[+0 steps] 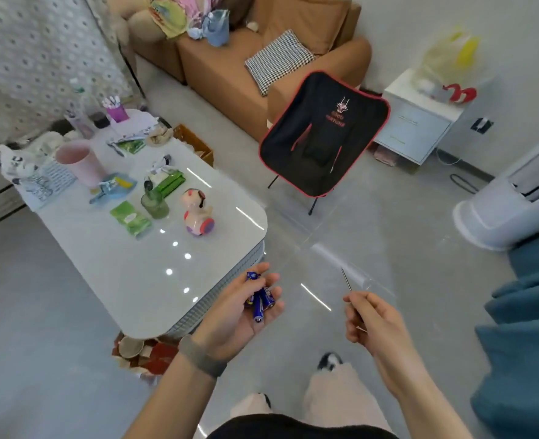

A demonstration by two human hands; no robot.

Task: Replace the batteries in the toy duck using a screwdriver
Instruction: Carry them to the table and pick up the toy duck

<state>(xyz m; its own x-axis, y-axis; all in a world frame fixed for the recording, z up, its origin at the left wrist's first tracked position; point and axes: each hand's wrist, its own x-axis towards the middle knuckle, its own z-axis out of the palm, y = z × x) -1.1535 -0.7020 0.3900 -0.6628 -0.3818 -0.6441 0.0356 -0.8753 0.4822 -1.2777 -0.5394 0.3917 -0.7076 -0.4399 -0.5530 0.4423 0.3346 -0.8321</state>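
The left hand (239, 308) cups blue batteries (259, 299) in its palm; the right hand (374, 321) pinches a thin screwdriver (346, 279); the toy duck (197, 212) stands on the white table (129, 280).

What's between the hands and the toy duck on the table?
Nothing visible. The toy duck stands on the white table with bare tabletop toward the left hand holding batteries and the right hand holding the screwdriver.

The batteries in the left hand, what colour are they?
Blue, seen in the head view: batteries.
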